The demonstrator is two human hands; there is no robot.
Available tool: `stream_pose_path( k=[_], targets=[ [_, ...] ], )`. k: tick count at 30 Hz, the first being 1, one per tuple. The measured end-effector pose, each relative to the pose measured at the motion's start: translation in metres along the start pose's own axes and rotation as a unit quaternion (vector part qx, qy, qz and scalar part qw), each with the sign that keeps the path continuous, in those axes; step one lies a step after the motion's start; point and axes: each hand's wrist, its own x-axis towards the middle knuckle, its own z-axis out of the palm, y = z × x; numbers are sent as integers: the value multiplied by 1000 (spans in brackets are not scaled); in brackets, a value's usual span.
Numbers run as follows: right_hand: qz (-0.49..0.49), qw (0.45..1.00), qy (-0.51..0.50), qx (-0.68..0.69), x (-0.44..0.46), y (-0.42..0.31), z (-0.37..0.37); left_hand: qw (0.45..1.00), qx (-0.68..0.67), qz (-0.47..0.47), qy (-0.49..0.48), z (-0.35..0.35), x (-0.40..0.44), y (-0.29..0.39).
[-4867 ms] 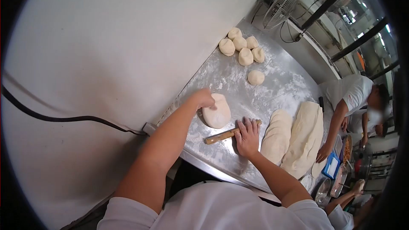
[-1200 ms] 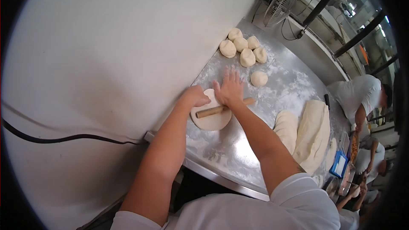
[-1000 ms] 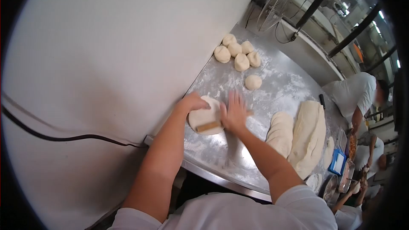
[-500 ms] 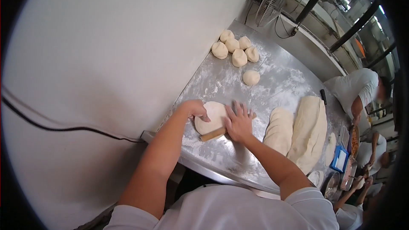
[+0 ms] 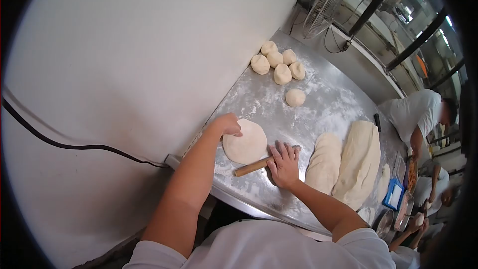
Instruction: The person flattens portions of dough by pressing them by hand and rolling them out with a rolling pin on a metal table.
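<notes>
A flat round of dough (image 5: 247, 144) lies on the floured metal table near its left front edge. My left hand (image 5: 231, 125) is closed at the round's upper left edge, thumb on top and the other fingers mostly hidden. Just below the round, a short wooden rolling pin (image 5: 251, 168) lies slantwise at its lower edge. Over the pin's right part rests my right hand (image 5: 285, 167), its fingers laid across the wood and slightly apart. A single dough ball (image 5: 295, 97) sits farther up the table, with several more dough balls (image 5: 282, 73) grouped behind it.
Two long dough pieces (image 5: 356, 162) lie to the right of my right hand. Beyond them are a blue-framed container (image 5: 394, 194) and trays of filling (image 5: 412, 174). A wall (image 5: 124, 69) borders the left side. Co-workers (image 5: 418, 112) stand at the right; a fan (image 5: 322, 10) is behind.
The rolling pin has come off the dough round toward my body, and my right hand has shifted slightly right and down with it. More of the round now shows; my left hand stays at its edge.
</notes>
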Motion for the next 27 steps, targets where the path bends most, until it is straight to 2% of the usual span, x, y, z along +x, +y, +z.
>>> stream_pose_path(
  k=[1,3,4,7,10,12,16,19,22,24,25,27],
  targets=[
    [7,1000,-6,-1,10,-3,-4,1000,-6,-8,-29,-5,-5,4],
    [28,999,-22,1,54,-8,-7,999,-9,-37,-8,-6,-11,14],
    [38,997,-48,-48,87,-11,-2,999,-10,-51,3,-6,-12,19],
    [82,996,16,-27,187,-20,13,995,69,-52,47,-11,-11,26],
    [92,993,68,-9,214,-26,16,995,67,-36,62,-16,-15,26],
    [92,992,81,14,192,-19,21,996,78,-10,47,-15,-23,31],
    [52,998,13,-26,48,-7,5,994,38,74,68,-3,-27,43],
    [35,999,-12,-10,-21,0,-9,980,-132,61,136,16,-11,29],
    [23,1000,-18,-7,-32,2,-14,988,-142,51,9,10,-6,5],
    [-5,999,-13,-41,-1,3,-10,995,-80,-16,-52,-4,-12,13],
    [28,999,-19,-22,24,-2,-9,994,-50,-52,-83,-8,-15,16],
    [70,997,-27,-22,83,-14,-2,988,-101,-56,-104,-9,-13,17]
  ],
)
